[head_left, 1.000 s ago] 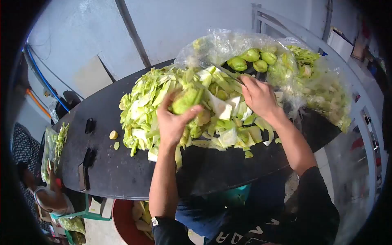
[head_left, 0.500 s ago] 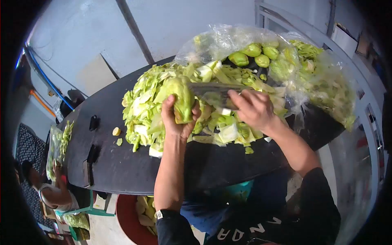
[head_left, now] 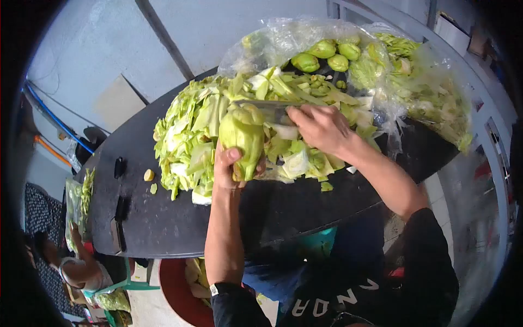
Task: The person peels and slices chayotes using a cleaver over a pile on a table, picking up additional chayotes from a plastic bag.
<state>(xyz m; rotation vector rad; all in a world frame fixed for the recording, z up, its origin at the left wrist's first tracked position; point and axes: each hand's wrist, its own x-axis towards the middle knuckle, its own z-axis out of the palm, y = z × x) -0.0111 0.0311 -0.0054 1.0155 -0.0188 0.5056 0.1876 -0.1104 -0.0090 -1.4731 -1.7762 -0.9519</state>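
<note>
Over the near edge of the pile (head_left: 188,125), the left hand (head_left: 231,166) curls its thumb and fingers around a chayote (head_left: 243,136), holding it upright. The right hand (head_left: 321,128), over the pile too, is wrapped around a knife (head_left: 280,113), its blade across the chayote's top. The left arm (head_left: 224,234) comes straight to the pile; the right arm (head_left: 384,177) slants in from the pile's right.

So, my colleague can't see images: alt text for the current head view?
A left hand grips a chayote while the right hand holds a knife at its top. A dark table bears heaped green cuttings.
</note>
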